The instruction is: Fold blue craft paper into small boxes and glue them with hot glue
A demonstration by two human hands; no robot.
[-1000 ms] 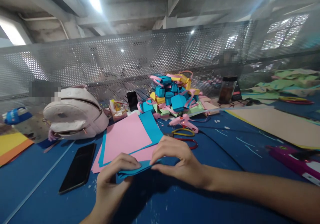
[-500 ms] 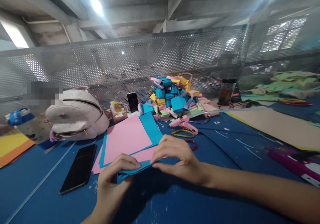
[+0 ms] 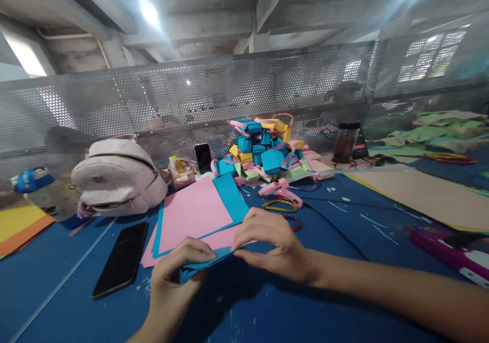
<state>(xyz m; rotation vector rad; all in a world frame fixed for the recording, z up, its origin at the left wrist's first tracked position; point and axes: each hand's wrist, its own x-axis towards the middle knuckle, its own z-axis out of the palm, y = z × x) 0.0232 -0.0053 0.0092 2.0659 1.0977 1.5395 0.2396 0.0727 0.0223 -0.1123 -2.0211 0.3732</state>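
A folded piece of blue paper [image 3: 210,262] is held between my two hands, low over the table's near side. My left hand [image 3: 181,269] grips its left end, thumb below and fingers on top. With thumb and fingertips, my right hand [image 3: 269,243] pinches the other end along the edge. Just behind the hands lies a stack of pink sheets [image 3: 191,213] with blue sheets [image 3: 233,198] between them. Farther back is a heap of small folded paper boxes [image 3: 267,152] in blue and yellow, with pink strip handles.
Behind my right hand lie a pink glue gun [image 3: 280,191] with its cord and yellow-handled scissors [image 3: 280,206]. A black phone [image 3: 121,259] and a pale backpack [image 3: 118,180] are at left. Large sheets [image 3: 424,192] and a purple object [image 3: 446,251] lie at right. A perforated metal screen [image 3: 171,98] stands behind.
Both hands keep the same hold on the blue paper, with barely any movement. The whole view has shifted very slightly.
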